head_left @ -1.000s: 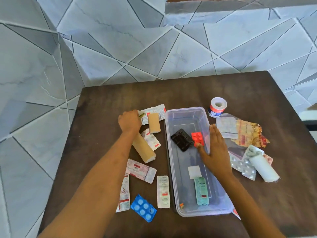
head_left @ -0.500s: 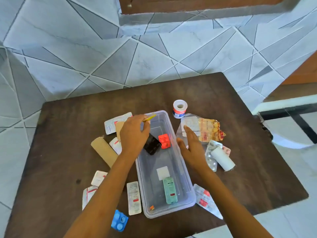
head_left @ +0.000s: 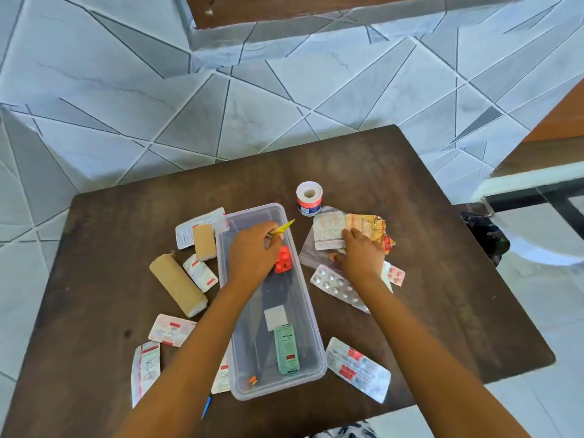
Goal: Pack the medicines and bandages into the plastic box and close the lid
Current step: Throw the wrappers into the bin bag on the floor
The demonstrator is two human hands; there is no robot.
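Note:
The clear plastic box (head_left: 313, 327) lies open in the middle of the brown table (head_left: 442, 279). Inside it are a red blister pack (head_left: 283, 260), a white pad (head_left: 276, 317) and a green carton (head_left: 287, 348). My left hand (head_left: 252, 252) hovers over the far half of the box, pinching a thin yellow strip (head_left: 283, 228). My right hand (head_left: 360, 256) rests on the pile right of the box, fingers on a white blister sheet (head_left: 328, 230) beside a crumpled orange packet (head_left: 368, 226). A silver blister strip (head_left: 338, 287) lies under that wrist.
Left of the box lie two tan bandage rolls (head_left: 177, 284) (head_left: 204, 241) and several white-red medicine strips (head_left: 199, 273). A tape roll (head_left: 309, 198) stands behind the box. Another strip (head_left: 357, 369) lies at the box's near right. A dark object (head_left: 485, 235) hangs past the table's right edge.
My left hand lifted a yellow strip from the left pile and carried it over the box. My right hand left the box and moved right onto the blister sheet pile.

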